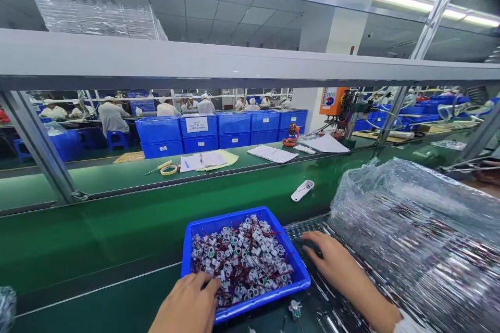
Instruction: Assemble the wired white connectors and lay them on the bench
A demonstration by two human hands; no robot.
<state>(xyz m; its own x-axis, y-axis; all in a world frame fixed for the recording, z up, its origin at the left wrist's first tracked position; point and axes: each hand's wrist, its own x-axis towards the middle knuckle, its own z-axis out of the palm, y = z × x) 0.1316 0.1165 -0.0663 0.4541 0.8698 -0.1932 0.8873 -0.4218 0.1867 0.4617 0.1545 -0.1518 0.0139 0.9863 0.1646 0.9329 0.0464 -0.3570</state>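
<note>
My left hand (191,299) lies over the near left rim of a blue plastic tray (300,277); its bent fingers reach the parts inside, with a gap between thumb and forefinger. Heaped in that tray are many small whitish plastic parts with dark red wires (246,260), some showing green bits. To the right of the tray, my right hand (326,255) hovers or rests over a dark tray of thin metallic strips (328,291), thumb and fingers apart, nothing visible between them. One loose part with a wire (295,309) lies in front of the tray.
Clear plastic wrap (390,187) covers a pile of shiny strips at right. A white device shell (302,190) lies behind the tray. Papers (272,154), a notebook (203,161) and yellow tape (169,169) sit on the ledge. Blue bins (234,130) and seated people are beyond.
</note>
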